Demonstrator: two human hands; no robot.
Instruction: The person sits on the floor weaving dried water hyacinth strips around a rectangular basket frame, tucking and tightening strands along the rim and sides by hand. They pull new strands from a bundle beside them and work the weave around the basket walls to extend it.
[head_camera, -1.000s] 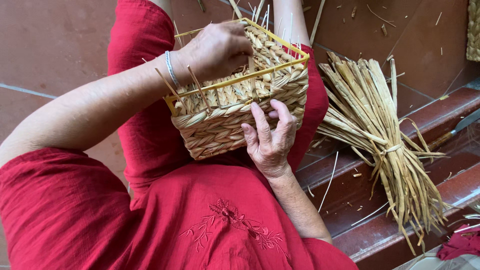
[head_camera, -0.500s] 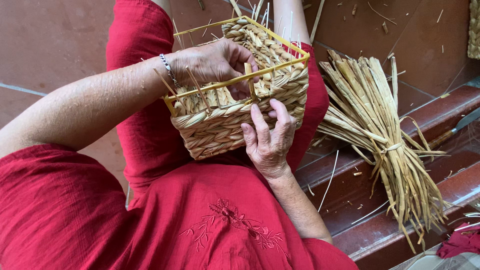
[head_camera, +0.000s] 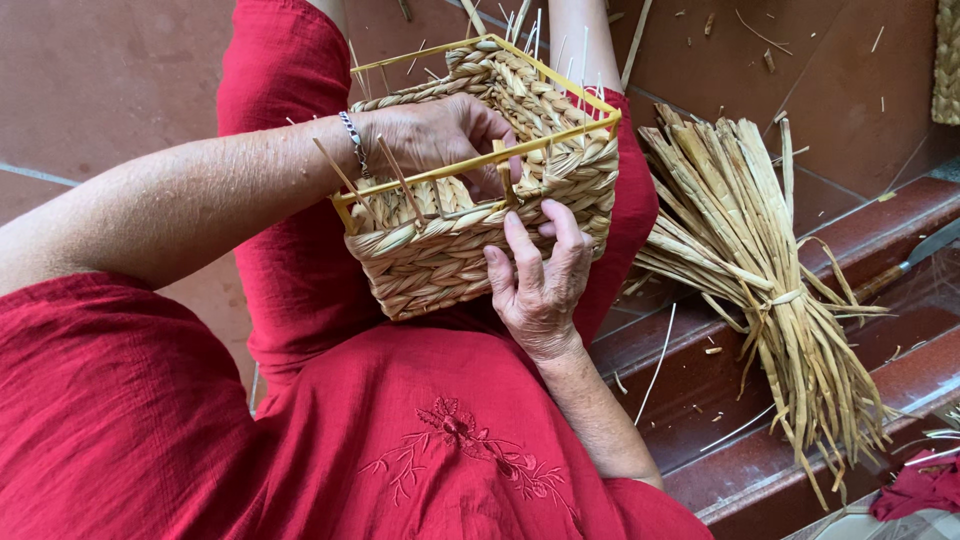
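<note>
A half-woven straw basket (head_camera: 440, 255) on a yellow wire frame (head_camera: 480, 160) rests on my lap, over a red dress. My left hand (head_camera: 430, 135), with a bracelet at the wrist, reaches inside the basket and its fingers curl around the woven strands near the front rim. My right hand (head_camera: 540, 285) presses against the basket's outer wall from below, fingers spread upward along the weave and touching the rim. Thin upright stakes stick out above the frame.
A tied bundle of dried straw (head_camera: 770, 290) lies on the reddish tiled step (head_camera: 700, 370) to my right. Loose straw bits litter the floor. A knife blade (head_camera: 925, 250) shows at the right edge, and a red cloth (head_camera: 920, 490) at the bottom right.
My left hand has moved from on top of the basket's rim down into the basket. The basket has tilted slightly, showing more of its inside. My right hand stays on the outer wall.
</note>
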